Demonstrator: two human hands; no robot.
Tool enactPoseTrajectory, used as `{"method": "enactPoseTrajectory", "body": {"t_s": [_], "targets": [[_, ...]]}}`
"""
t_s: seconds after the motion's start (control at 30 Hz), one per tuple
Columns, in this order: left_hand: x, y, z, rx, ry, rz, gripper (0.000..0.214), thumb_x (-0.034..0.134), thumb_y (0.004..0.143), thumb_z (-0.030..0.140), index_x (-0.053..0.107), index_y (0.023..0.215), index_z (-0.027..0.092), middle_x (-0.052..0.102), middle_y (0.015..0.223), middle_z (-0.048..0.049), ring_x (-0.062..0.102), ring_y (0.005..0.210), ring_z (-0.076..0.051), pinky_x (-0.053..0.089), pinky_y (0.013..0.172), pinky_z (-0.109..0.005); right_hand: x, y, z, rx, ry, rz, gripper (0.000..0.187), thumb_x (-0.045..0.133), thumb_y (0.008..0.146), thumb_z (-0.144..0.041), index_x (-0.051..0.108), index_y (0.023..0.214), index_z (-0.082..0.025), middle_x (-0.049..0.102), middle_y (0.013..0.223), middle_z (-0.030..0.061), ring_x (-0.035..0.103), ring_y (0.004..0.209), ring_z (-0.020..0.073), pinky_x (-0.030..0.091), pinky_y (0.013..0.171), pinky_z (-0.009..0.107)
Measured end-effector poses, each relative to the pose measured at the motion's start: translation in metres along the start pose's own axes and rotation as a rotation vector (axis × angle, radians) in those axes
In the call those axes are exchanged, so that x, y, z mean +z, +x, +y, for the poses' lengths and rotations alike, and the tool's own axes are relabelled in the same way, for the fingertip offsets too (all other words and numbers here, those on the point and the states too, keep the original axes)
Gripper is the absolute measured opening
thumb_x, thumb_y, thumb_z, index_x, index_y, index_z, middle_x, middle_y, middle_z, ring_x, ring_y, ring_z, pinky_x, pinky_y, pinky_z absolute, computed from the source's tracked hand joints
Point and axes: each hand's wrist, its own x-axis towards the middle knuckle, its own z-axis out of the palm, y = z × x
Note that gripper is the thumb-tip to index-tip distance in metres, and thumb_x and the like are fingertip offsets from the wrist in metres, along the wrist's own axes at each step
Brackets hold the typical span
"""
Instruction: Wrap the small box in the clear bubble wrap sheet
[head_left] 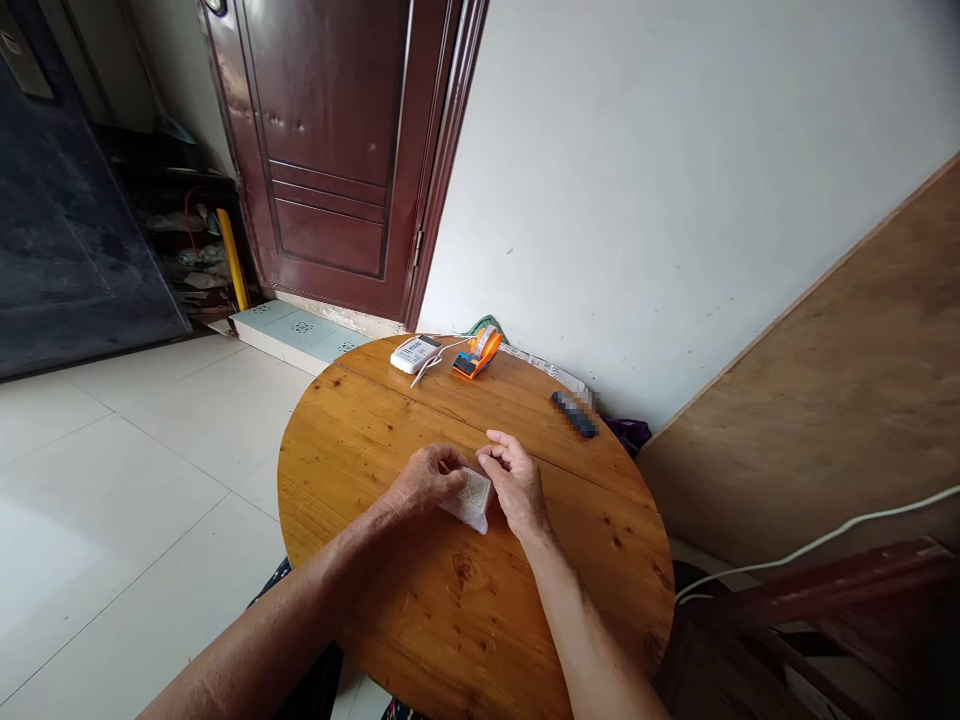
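Gripping the left side of a small pale packet (475, 494) in clear wrapping, the left hand (429, 480) is laying its thumb over the top. The right hand (519, 488) is curving beside the packet's right edge; whether its fingertips are touching or pinching anything, I cannot tell. The packet is sitting between both, above the wooden table (337, 425).

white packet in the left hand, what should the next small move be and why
Perhaps the right hand should tuck in the loose wrap: it sticks out at the near edge of the packet, the left hand holds the packet, and the right is close by.
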Motion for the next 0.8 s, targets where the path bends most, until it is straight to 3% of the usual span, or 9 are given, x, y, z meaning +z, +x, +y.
{"method": "enactPoseTrajectory", "body": {"t_s": [0.27, 0.6, 0.8], "targets": [[0.000, 0.001, -0.004, -0.012, -0.052, -0.032, 0.021, 0.063, 0.072, 0.024, 0.067, 0.088, 0.011, 0.056, 0.064, 0.0023, 0.047, 0.057, -0.009, 0.035, 0.053, -0.019, -0.001, -0.014, -0.021, -0.109, -0.083, -0.017, 0.019, 0.061, 0.078, -0.027, 0.066, 0.095, -0.020, 0.071, 0.079, 0.0017, 0.065, 0.070, 0.0154, 0.053, 0.069, 0.029], [0.000, -0.001, 0.000, -0.018, -0.101, -0.046, 0.024, 0.065, 0.073, 0.033, 0.065, 0.083, 0.012, 0.055, 0.063, 0.0031, 0.047, 0.057, -0.009, 0.034, 0.051, -0.019, -0.014, -0.031, -0.037, -0.447, -0.466, -0.066, 0.011, 0.059, 0.084, -0.024, 0.069, 0.088, -0.024, 0.074, 0.078, 0.0016, 0.068, 0.075, 0.0191, 0.050, 0.078, 0.034], [-0.003, -0.003, 0.006, -0.020, -0.080, -0.051, 0.025, 0.068, 0.070, 0.034, 0.065, 0.083, 0.012, 0.057, 0.065, 0.0024, 0.048, 0.059, -0.009, 0.034, 0.053, -0.020, -0.018, -0.032, -0.039, -0.435, -0.513, -0.121, 0.018, 0.051, 0.088, -0.022, 0.067, 0.096, -0.024, 0.076, 0.087, 0.0031, 0.069, 0.084, 0.0213, 0.048, 0.082, 0.036]]}}
